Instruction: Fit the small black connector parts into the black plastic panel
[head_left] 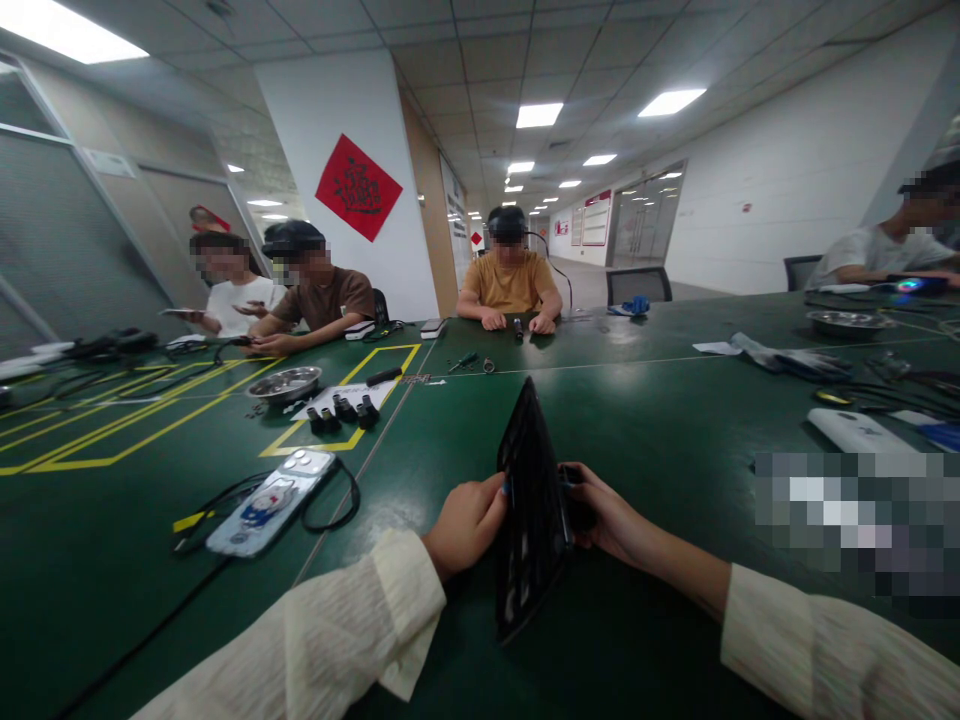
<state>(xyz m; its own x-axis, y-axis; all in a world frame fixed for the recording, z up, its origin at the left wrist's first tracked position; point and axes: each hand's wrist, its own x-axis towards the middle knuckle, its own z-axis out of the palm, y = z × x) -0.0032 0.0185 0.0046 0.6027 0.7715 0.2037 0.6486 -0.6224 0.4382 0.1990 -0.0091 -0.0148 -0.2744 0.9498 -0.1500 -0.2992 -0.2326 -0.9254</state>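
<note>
A flat black panel stands on its edge on the green table, seen nearly edge-on in front of me. My left hand grips its left side with curled fingers. My right hand holds the right side, its fingers wrapped round a small black part against the panel. Both sleeves are cream-coloured.
A phone in a printed case with a black cable lies to the left. Farther off are a metal bowl, several small black parts on paper and yellow floor-tape lines. Other people sit at the far and side edges. A white device lies right.
</note>
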